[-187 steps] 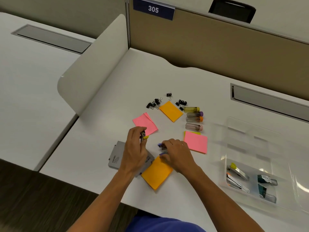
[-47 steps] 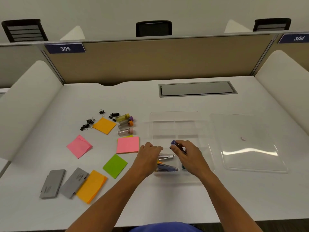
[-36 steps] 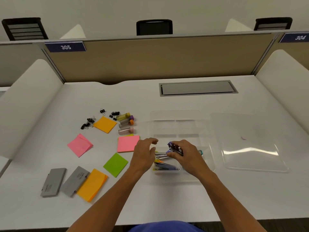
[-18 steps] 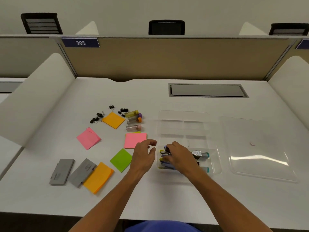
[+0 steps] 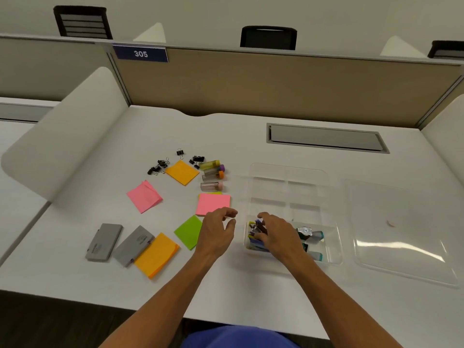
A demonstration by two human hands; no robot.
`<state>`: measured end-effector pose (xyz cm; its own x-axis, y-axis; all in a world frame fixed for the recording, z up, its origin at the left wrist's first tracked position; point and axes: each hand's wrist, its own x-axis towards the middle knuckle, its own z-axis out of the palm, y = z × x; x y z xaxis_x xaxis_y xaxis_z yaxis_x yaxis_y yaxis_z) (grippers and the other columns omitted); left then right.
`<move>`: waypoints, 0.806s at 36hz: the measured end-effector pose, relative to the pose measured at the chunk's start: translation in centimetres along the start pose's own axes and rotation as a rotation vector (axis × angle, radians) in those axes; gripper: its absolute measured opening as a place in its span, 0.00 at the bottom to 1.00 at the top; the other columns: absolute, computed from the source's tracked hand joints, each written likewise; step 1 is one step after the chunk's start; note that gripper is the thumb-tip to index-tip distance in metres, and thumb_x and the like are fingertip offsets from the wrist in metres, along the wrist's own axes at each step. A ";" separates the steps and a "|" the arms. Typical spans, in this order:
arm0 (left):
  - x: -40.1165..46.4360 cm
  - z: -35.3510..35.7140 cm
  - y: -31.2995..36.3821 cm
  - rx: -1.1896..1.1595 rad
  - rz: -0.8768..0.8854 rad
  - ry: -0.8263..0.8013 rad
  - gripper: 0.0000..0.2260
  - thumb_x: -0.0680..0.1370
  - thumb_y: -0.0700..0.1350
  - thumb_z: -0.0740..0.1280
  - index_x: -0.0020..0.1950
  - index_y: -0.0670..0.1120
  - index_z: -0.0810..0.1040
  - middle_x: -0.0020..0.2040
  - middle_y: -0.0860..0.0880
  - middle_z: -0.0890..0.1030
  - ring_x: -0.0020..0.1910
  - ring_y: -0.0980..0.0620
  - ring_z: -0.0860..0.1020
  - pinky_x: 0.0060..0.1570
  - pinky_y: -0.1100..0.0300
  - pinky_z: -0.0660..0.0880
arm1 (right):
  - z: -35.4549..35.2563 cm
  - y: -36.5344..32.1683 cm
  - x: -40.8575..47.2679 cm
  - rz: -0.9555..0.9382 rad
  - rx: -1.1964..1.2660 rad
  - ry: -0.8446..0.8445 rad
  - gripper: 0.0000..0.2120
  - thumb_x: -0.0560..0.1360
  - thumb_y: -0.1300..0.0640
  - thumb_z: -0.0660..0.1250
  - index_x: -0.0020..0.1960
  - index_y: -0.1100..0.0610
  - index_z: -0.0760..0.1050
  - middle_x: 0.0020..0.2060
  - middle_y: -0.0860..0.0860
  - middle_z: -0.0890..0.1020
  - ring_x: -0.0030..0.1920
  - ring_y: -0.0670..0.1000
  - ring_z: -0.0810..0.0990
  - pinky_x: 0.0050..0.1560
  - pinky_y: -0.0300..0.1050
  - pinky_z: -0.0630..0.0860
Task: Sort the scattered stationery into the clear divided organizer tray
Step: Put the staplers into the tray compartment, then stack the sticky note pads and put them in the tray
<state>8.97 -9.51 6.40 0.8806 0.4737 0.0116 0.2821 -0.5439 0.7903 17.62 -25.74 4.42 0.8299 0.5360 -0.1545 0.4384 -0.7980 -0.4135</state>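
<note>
The clear divided organizer tray [image 5: 288,170] sits right of centre on the white desk. My right hand [image 5: 280,236] reaches into its near-left compartment, fingers closed around a small purple stapler [image 5: 258,224] that rests on other small staplers there. Teal-ended staplers [image 5: 311,234] lie in the near-right compartment. My left hand [image 5: 218,232] hovers just left of the tray, fingers apart and empty. Loose on the desk are black binder clips [image 5: 158,167], several capped tubes [image 5: 213,172], sticky pads in orange [image 5: 182,172], pink [image 5: 144,196] and green [image 5: 188,231], and two grey cases [image 5: 104,242].
The tray's clear lid [image 5: 401,234] lies flat to the right. Another pink pad [image 5: 213,203] and an orange pad [image 5: 157,254] lie left of the tray. A grey cable hatch [image 5: 326,138] is set into the desk behind; divider panels stand at both sides.
My right hand has lowered the purple stapler into the near-left compartment. My left hand has drawn back out of the tray to its left, empty.
</note>
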 end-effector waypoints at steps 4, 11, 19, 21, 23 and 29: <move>-0.2 -0.2 -0.2 -0.014 -0.022 -0.002 0.10 0.79 0.41 0.66 0.59 0.50 0.79 0.55 0.53 0.81 0.53 0.55 0.75 0.53 0.63 0.71 | 0.1 0.0 -0.2 0.005 0.004 0.014 0.23 0.76 0.46 0.70 0.68 0.50 0.70 0.60 0.50 0.81 0.54 0.54 0.81 0.53 0.47 0.77; -0.7 -0.7 -0.5 -0.033 -0.043 0.003 0.11 0.78 0.41 0.66 0.59 0.49 0.80 0.55 0.53 0.82 0.51 0.56 0.76 0.48 0.67 0.69 | 0.2 -1.5 -0.8 0.005 -0.021 0.203 0.11 0.79 0.45 0.64 0.55 0.50 0.75 0.49 0.47 0.80 0.43 0.48 0.79 0.42 0.45 0.79; -1.0 -1.6 -1.5 -0.021 -0.064 0.030 0.10 0.78 0.41 0.67 0.58 0.50 0.80 0.54 0.54 0.82 0.50 0.57 0.76 0.48 0.68 0.71 | 1.1 -4.1 -0.8 -0.098 0.179 0.216 0.09 0.78 0.48 0.67 0.56 0.50 0.77 0.49 0.44 0.82 0.42 0.45 0.80 0.42 0.37 0.76; -1.3 -1.9 -1.7 -0.024 -0.061 0.040 0.10 0.78 0.41 0.67 0.57 0.49 0.81 0.53 0.54 0.82 0.50 0.57 0.77 0.49 0.66 0.72 | 1.6 -4.6 -0.7 -0.158 0.267 0.194 0.09 0.78 0.49 0.67 0.57 0.49 0.77 0.46 0.41 0.81 0.40 0.42 0.79 0.42 0.33 0.76; -1.7 -2.3 -2.3 -0.030 -0.067 0.053 0.10 0.78 0.41 0.67 0.57 0.49 0.81 0.53 0.54 0.82 0.51 0.56 0.78 0.50 0.64 0.73 | 2.0 -5.2 -0.6 -0.222 0.306 0.183 0.10 0.77 0.49 0.67 0.57 0.48 0.76 0.45 0.37 0.79 0.40 0.39 0.79 0.43 0.31 0.76; -2.8 -4.1 -4.8 -0.015 -0.132 0.082 0.10 0.78 0.41 0.67 0.59 0.47 0.80 0.54 0.52 0.82 0.51 0.57 0.77 0.50 0.66 0.71 | 3.0 -7.3 -0.2 -0.332 0.341 0.151 0.09 0.77 0.47 0.64 0.57 0.43 0.74 0.43 0.34 0.77 0.45 0.38 0.79 0.41 0.29 0.75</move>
<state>3.60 -5.31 5.09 0.8021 0.5957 -0.0431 0.3868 -0.4631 0.7974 13.20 -19.25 4.76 0.7166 0.6796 0.1566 0.5705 -0.4422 -0.6921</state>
